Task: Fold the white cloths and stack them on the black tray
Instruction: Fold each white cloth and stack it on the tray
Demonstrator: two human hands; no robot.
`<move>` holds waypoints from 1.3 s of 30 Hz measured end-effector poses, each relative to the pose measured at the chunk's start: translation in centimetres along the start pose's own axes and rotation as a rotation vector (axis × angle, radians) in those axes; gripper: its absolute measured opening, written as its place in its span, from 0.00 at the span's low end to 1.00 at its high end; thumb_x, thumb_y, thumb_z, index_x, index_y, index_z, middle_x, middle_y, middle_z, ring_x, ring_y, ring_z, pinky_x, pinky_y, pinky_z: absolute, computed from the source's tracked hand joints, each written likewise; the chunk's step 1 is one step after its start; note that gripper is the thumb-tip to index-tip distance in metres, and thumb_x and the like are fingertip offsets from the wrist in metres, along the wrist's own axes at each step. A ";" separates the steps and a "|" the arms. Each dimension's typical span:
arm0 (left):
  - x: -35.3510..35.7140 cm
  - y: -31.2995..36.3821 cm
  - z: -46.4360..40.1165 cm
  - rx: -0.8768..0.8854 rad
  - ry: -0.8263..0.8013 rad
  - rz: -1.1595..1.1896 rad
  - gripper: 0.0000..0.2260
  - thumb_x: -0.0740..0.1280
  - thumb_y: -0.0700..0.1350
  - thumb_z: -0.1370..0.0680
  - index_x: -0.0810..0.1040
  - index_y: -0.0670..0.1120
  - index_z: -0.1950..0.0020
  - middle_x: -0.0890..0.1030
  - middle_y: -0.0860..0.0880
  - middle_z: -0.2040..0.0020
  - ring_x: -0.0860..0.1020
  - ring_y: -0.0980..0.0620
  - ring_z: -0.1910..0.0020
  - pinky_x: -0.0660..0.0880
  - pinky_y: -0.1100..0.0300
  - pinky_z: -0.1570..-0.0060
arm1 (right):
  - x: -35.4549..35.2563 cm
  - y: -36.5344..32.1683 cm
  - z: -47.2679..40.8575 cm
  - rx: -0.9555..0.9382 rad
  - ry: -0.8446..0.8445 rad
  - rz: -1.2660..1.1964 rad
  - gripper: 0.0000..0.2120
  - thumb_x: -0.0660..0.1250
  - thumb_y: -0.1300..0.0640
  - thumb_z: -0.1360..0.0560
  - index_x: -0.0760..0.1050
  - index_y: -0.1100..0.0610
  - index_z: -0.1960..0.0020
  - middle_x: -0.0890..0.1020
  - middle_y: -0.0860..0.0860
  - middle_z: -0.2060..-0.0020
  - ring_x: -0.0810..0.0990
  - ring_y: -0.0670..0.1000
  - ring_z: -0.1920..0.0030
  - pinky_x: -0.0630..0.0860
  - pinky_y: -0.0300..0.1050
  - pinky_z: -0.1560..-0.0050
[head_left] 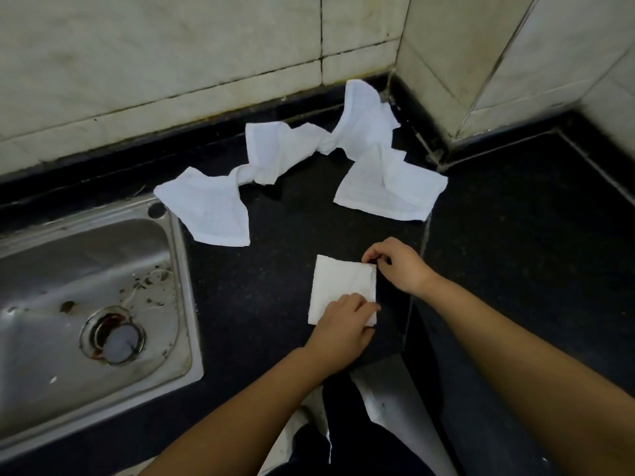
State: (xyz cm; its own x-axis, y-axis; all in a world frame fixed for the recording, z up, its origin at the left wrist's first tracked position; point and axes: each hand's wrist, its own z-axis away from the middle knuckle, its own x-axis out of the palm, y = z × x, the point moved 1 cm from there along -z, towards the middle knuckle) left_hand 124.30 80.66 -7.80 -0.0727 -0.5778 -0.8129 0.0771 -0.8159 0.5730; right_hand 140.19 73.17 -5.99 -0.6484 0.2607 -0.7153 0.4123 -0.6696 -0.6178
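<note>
A small folded white cloth [338, 286] lies flat on a black stone countertop [498, 252], just below the centre of the view and close to the counter's front edge. It forms a neat, nearly square shape. The left hand [343, 322] rests on the cloth's corner at 5 o'clock, fingers curled with the fingertips pinching its right edge. The right hand [395, 264] is at the cloth's corner at 1 o'clock, thumb and fingers pinching that corner. The two hands are apart, one at each end of the cloth's right edge, both bare forearms reaching in from the bottom of the view.

Beyond the folded cloth, towards 12 o'clock, a chain of knotted white cloths [285, 149] sprawls in an arch across the counter, from the sink's far corner at 10 o'clock round to 1 o'clock, its highest part leaning against the wall corner.

At 9 o'clock a stainless steel sink [86, 269] is set into the counter, stained, with a round drain [115, 338] near its front. Pale tiled walls [171, 63] rise behind the counter and meet in a corner at 1 o'clock.
</note>
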 end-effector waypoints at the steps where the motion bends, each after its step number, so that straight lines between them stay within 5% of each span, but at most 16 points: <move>1: -0.5 -0.2 0.1 -0.004 -0.002 0.050 0.18 0.64 0.44 0.22 0.72 0.45 0.33 0.74 0.45 0.40 0.72 0.48 0.41 0.69 0.55 0.42 | -0.1 0.0 0.2 0.024 0.048 -0.024 0.15 0.57 0.68 0.23 0.79 0.57 0.45 0.75 0.52 0.49 0.75 0.49 0.50 0.69 0.37 0.45; 5: -4.0 -2.5 0.7 -0.241 0.254 0.163 0.14 0.63 0.46 0.21 0.73 0.48 0.36 0.73 0.52 0.44 0.72 0.54 0.43 0.71 0.58 0.41 | 0.3 -0.5 1.8 0.202 0.151 -0.057 0.11 0.59 0.55 0.21 0.75 0.58 0.43 0.79 0.54 0.50 0.78 0.51 0.52 0.74 0.42 0.50; 7: -5.2 -4.6 0.9 -0.470 0.380 0.186 0.12 0.64 0.47 0.22 0.73 0.47 0.39 0.73 0.52 0.50 0.74 0.51 0.46 0.73 0.54 0.44 | 1.5 -1.0 2.6 0.321 0.102 0.005 0.16 0.60 0.46 0.22 0.74 0.59 0.45 0.80 0.55 0.52 0.79 0.54 0.52 0.76 0.47 0.52; 11: -5.2 -5.8 0.1 -0.732 0.154 0.048 0.16 0.61 0.56 0.21 0.72 0.46 0.40 0.75 0.47 0.44 0.74 0.48 0.44 0.71 0.51 0.43 | 4.0 -2.9 3.4 0.459 0.093 0.192 0.25 0.58 0.41 0.22 0.69 0.60 0.38 0.76 0.57 0.41 0.76 0.57 0.41 0.72 0.49 0.46; 19: -4.6 -4.7 -1.7 -0.693 0.075 0.002 0.08 0.62 0.48 0.22 0.74 0.45 0.48 0.75 0.47 0.47 0.73 0.48 0.46 0.70 0.54 0.46 | 4.8 -4.0 2.8 0.517 0.051 0.278 0.15 0.58 0.53 0.23 0.71 0.57 0.38 0.76 0.54 0.40 0.74 0.56 0.40 0.71 0.51 0.40; 24: -6.4 -4.7 -1.1 -0.605 0.185 0.481 0.08 0.65 0.45 0.23 0.70 0.46 0.60 0.73 0.51 0.62 0.71 0.56 0.64 0.68 0.63 0.64 | 2.8 -3.4 3.9 0.513 0.148 -0.403 0.04 0.64 0.58 0.26 0.70 0.57 0.59 0.75 0.51 0.61 0.73 0.49 0.62 0.70 0.41 0.64; 28: -8.0 -3.0 0.1 -0.457 0.201 0.671 0.08 0.66 0.43 0.23 0.71 0.45 0.61 0.76 0.48 0.61 0.73 0.53 0.62 0.69 0.58 0.60 | 1.6 -3.3 7.0 0.498 0.221 -0.844 0.04 0.67 0.63 0.26 0.78 0.57 0.53 0.83 0.53 0.55 0.81 0.51 0.55 0.78 0.45 0.54; 30: -8.2 -1.9 0.9 -0.364 0.178 0.658 0.09 0.66 0.42 0.23 0.70 0.47 0.62 0.75 0.49 0.63 0.72 0.53 0.63 0.68 0.58 0.61 | 1.8 -3.1 9.3 0.523 0.251 -0.957 0.04 0.67 0.63 0.26 0.79 0.56 0.53 0.83 0.52 0.57 0.81 0.49 0.58 0.75 0.42 0.58; 33: -7.6 0.4 2.5 -0.235 0.081 0.625 0.09 0.66 0.42 0.23 0.70 0.47 0.62 0.74 0.49 0.63 0.71 0.54 0.63 0.68 0.58 0.61 | 3.0 -3.0 14.6 0.572 0.405 -1.111 0.08 0.66 0.64 0.25 0.77 0.56 0.62 0.82 0.53 0.60 0.79 0.49 0.60 0.75 0.42 0.58; 36: -5.7 3.2 4.6 -0.153 -0.048 0.636 0.08 0.65 0.41 0.23 0.70 0.42 0.61 0.74 0.42 0.63 0.71 0.51 0.63 0.67 0.56 0.61 | 5.4 -2.9 20.9 0.598 0.629 -1.205 0.04 0.65 0.62 0.24 0.79 0.59 0.53 0.84 0.56 0.56 0.81 0.53 0.56 0.78 0.50 0.51; 39: -2.8 6.6 6.7 -0.121 -0.196 0.656 0.07 0.65 0.40 0.22 0.72 0.37 0.55 0.77 0.33 0.56 0.74 0.48 0.60 0.69 0.54 0.60 | 8.0 -2.5 27.2 0.617 0.871 -1.207 0.06 0.65 0.61 0.23 0.79 0.59 0.50 0.84 0.57 0.54 0.82 0.55 0.56 0.78 0.52 0.54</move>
State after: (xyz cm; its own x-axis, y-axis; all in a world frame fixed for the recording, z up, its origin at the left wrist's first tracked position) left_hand 118.35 76.72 -1.01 -0.1502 -0.9532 -0.2625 0.2760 -0.2954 0.9146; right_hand 116.57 58.07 -1.31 0.2441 0.9694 -0.0247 -0.4916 0.1017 -0.8649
